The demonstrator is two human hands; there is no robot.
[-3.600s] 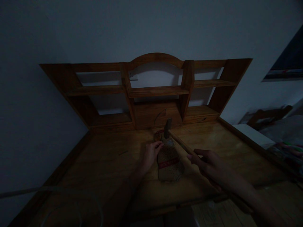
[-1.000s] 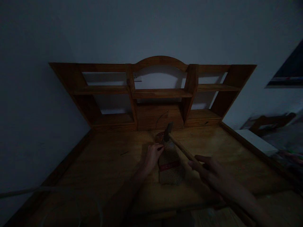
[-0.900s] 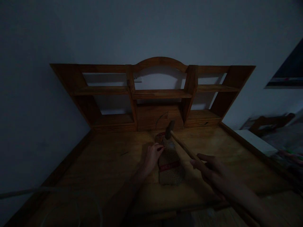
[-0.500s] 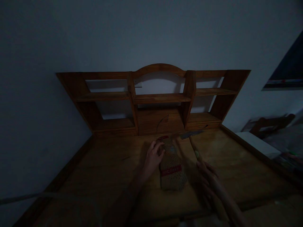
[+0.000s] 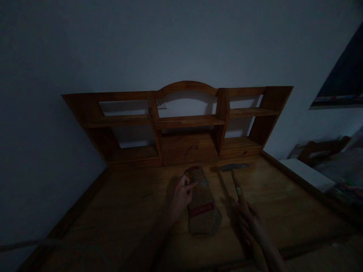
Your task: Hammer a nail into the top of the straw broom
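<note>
A patterned brown pouch (image 5: 202, 202) with a red band lies flat on the wooden desk (image 5: 127, 211). My left hand (image 5: 181, 196) rests against its left edge, thumb and fingers pinched at the side. A hammer (image 5: 236, 181) with a wooden handle lies on the desk to the right of the pouch, its metal head pointing away from me. My right hand (image 5: 246, 223) is closed round the near end of the handle. The room is dim, so fine detail is lost.
A wooden hutch (image 5: 184, 121) with shelves and a central drawer stands along the back of the desk against a pale wall. A raised wooden rim runs down both desk sides. To the right are a white slab (image 5: 307, 173) and dim clutter.
The hammer, earlier raised with its head over the top of the pouch, has swung right and now lies flat on the desk. My left hand stayed at the pouch's left edge.
</note>
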